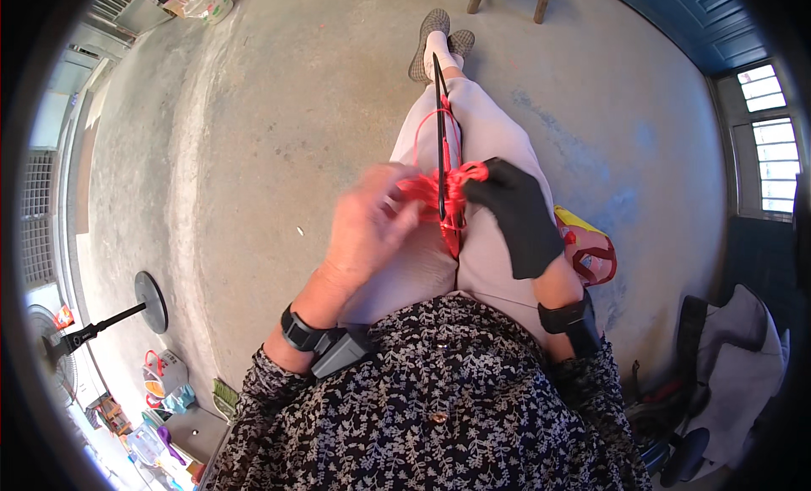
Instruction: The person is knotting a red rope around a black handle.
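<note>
A tangled bunch of red cord (pixel 428 187) lies over my thighs, with a thin loop of it rising toward my knees. Through the bunch runs a narrow black frame (pixel 439 136), seen nearly edge-on and pointing along my legs. My right hand (pixel 511 208), in a black glove, pinches loops of the cord on the right side. On the left side, my bare left hand (pixel 372 217) is at the bunch with its fingers bent; motion smears them, so its hold is unclear. Below the black frame a red piece (pixel 451 236) hangs between my thighs.
A red and yellow bag (pixel 589 250) sits beside my right thigh. To the left stand a round black-based stand (pixel 152 302) and a white bag (pixel 165 377). A grey-covered seat (pixel 735 373) is at the lower right, and wooden stool legs (pixel 541 3) show far ahead.
</note>
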A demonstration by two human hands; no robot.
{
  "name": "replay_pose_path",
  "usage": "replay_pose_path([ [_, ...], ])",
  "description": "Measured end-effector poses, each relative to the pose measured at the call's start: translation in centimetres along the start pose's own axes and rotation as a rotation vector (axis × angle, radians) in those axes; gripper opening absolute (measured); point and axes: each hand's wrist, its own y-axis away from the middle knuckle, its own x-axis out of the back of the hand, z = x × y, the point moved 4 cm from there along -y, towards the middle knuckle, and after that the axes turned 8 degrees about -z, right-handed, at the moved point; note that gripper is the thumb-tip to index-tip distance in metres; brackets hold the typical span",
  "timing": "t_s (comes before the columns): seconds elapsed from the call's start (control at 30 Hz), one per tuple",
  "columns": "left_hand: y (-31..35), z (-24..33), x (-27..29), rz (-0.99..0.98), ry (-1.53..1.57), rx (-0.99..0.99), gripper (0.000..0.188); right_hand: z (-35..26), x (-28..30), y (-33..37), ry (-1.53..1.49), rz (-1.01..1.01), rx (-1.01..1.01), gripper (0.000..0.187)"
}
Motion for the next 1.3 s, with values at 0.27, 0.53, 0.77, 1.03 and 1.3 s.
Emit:
replay_pose_path([
  [0.27, 2.0, 2.1, 1.1, -0.488, 1.045, 0.311, 0.07, -8.2, 3.1, 5.3, -0.148, 0.16, 0.118, 0.019],
  [0.53, 1.4, 4.0, 0.3, -0.339, 2.066, 0.254, 0.071, -11.3, 3.1, 10.1, 0.233, 0.16, 0.113, 0.021],
  [0.77, 5.5, 2.0, -0.1, -0.754, 1.943, 0.238, 0.065, -12.4, 3.5, 10.6, 0.235, 0.234, 0.095, 0.022],
  [1.03, -0.2, 5.3, -1.6, -0.321, 1.905, 0.231, 0.057, -6.4, 9.2, 14.2, -0.544, 0.37, 0.132, 0.025],
  [1.3, 5.7, 1.7, 3.4, -0.16, 1.674, 0.332, 0.046, -1.1, 0.5, 6.3, 0.095, 0.058, -0.001, 0.036],
])
